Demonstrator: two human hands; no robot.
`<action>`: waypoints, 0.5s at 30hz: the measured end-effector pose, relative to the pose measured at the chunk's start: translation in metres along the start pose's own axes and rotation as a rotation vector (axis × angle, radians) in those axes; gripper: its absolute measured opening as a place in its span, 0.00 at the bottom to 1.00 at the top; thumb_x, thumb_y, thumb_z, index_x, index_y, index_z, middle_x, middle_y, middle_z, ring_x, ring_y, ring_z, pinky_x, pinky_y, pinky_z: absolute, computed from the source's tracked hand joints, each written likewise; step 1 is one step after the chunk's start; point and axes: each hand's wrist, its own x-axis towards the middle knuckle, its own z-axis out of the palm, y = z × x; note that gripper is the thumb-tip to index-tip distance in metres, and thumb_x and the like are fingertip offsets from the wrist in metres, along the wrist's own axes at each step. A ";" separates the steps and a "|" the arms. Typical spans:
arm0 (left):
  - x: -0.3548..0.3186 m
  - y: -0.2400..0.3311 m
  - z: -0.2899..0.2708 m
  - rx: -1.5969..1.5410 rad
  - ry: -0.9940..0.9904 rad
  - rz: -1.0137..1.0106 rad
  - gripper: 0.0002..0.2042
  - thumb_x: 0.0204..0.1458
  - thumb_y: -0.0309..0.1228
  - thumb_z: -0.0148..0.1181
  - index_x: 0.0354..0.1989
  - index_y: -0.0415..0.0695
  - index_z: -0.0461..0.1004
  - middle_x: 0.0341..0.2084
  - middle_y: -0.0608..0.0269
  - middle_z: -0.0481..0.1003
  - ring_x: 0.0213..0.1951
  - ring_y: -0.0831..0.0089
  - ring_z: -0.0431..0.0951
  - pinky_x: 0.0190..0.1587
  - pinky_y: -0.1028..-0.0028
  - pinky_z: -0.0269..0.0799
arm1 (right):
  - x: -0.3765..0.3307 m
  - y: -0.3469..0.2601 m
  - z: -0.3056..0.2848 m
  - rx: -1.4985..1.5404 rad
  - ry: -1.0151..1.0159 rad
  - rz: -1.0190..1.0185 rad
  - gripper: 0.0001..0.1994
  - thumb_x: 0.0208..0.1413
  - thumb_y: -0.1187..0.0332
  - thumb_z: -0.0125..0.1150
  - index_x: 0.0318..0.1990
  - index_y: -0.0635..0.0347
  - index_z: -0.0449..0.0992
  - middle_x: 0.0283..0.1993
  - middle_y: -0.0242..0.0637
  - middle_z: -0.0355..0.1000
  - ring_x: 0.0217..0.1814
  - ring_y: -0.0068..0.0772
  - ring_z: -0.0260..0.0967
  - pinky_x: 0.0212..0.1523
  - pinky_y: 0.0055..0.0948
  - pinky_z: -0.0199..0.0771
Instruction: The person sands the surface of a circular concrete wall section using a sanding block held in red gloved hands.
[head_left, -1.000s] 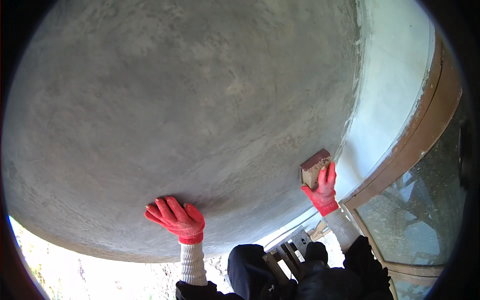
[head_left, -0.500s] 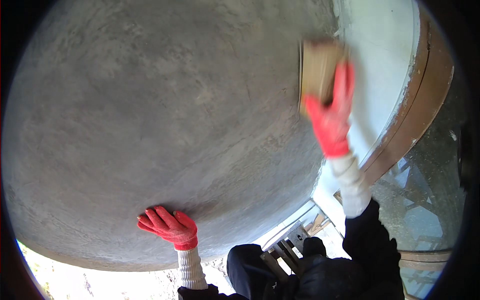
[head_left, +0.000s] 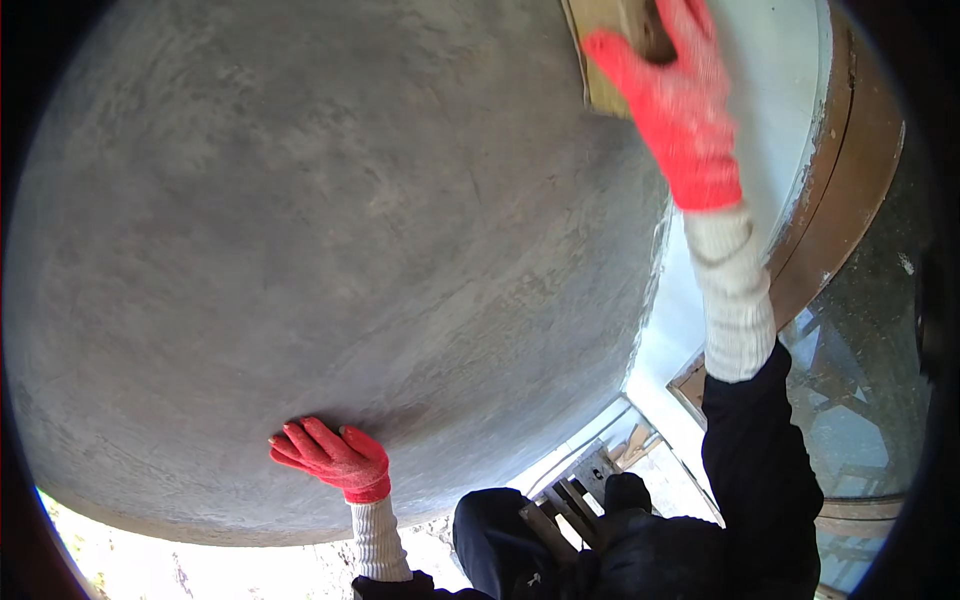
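My right hand (head_left: 685,110), in a red-coated work glove, is closed round a wooden plastering float (head_left: 612,88). The float lies against the grey plaster wall (head_left: 330,230) at its upper right, along the edge where the plaster meets a white strip. The top of the float and some fingertips are cut off by the picture's upper edge. Low on the same wall, my left hand (head_left: 335,460), gloved likewise, rests flat with fingers stretched out and holds nothing.
On the right a white reveal (head_left: 775,110) borders the plaster, then a brown frame (head_left: 845,190) with glass (head_left: 845,440) beside it. Below, slatted wooden boards (head_left: 575,510) show by my dark-clothed legs (head_left: 490,540). Bright ground (head_left: 200,560) lies at the lower left.
My right hand has moved upward along the plaster's right edge with the float, which now partly leaves the picture. My left hand stays nearly in place on the wall.
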 end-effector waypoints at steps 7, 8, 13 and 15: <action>-0.009 -0.013 -0.007 0.059 -0.020 -0.027 0.25 0.62 0.37 0.39 0.64 0.34 0.55 0.65 0.40 0.53 0.68 0.37 0.45 0.64 0.35 0.39 | -0.207 -0.008 0.019 -0.063 -0.090 0.420 0.48 0.37 0.60 0.75 0.67 0.63 0.55 0.70 0.58 0.44 0.70 0.62 0.45 0.66 0.51 0.55; -0.008 -0.009 -0.005 0.077 -0.038 -0.044 0.25 0.61 0.38 0.40 0.62 0.33 0.57 0.64 0.39 0.54 0.68 0.36 0.44 0.63 0.34 0.40 | -0.275 -0.005 0.013 -0.056 -0.125 0.479 0.51 0.33 0.62 0.77 0.67 0.62 0.54 0.69 0.59 0.45 0.71 0.65 0.44 0.66 0.53 0.54; -0.005 0.002 -0.008 0.044 -0.070 -0.046 0.24 0.61 0.38 0.40 0.60 0.33 0.58 0.63 0.38 0.54 0.67 0.36 0.45 0.63 0.33 0.41 | -0.301 0.010 -0.020 -0.007 -0.140 0.329 0.50 0.31 0.66 0.78 0.66 0.60 0.56 0.67 0.57 0.49 0.66 0.62 0.52 0.61 0.52 0.62; -0.004 -0.002 -0.003 0.063 -0.090 -0.062 0.24 0.61 0.38 0.40 0.60 0.32 0.58 0.63 0.38 0.54 0.67 0.35 0.45 0.63 0.33 0.41 | -0.192 -0.005 0.010 0.038 -0.014 0.293 0.45 0.34 0.65 0.78 0.64 0.61 0.61 0.67 0.57 0.52 0.66 0.60 0.55 0.62 0.48 0.62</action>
